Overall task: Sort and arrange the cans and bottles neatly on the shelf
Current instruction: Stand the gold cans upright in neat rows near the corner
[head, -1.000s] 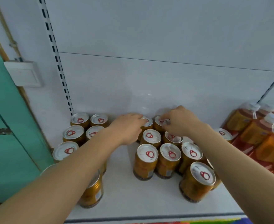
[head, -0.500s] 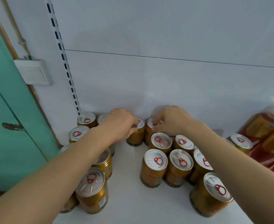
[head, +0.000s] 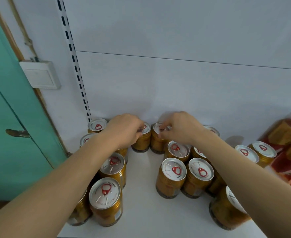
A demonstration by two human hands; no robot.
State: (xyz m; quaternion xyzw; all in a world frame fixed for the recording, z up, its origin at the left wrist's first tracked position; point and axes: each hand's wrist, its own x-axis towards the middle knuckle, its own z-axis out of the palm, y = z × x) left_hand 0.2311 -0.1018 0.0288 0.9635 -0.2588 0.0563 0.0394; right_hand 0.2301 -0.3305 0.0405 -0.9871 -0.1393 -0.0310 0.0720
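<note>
Several gold cans with silver lids and red pull tabs stand on the white shelf (head: 141, 194). My left hand (head: 124, 129) grips the top of a gold can (head: 143, 143) at the back wall. My right hand (head: 179, 129) grips the top of the neighbouring back can (head: 156, 143), fingers curled over its lid. The two held cans stand side by side, almost touching. A left cluster includes a near can (head: 106, 200); a right cluster includes a front can (head: 173, 176). Orange bottles (head: 285, 134) in plastic wrap lie at the far right.
A white back panel (head: 175, 91) closes the shelf behind the cans. A slotted upright (head: 76, 66) runs down the left. A teal door (head: 7, 117) with a handle and a white wall switch (head: 40, 74) stand to the left. Bare shelf lies between the two can clusters.
The view has swung left and closer, so the bottles slid toward the right edge. Both hands stay on the two back cans, which now sit nearer the left cluster.
</note>
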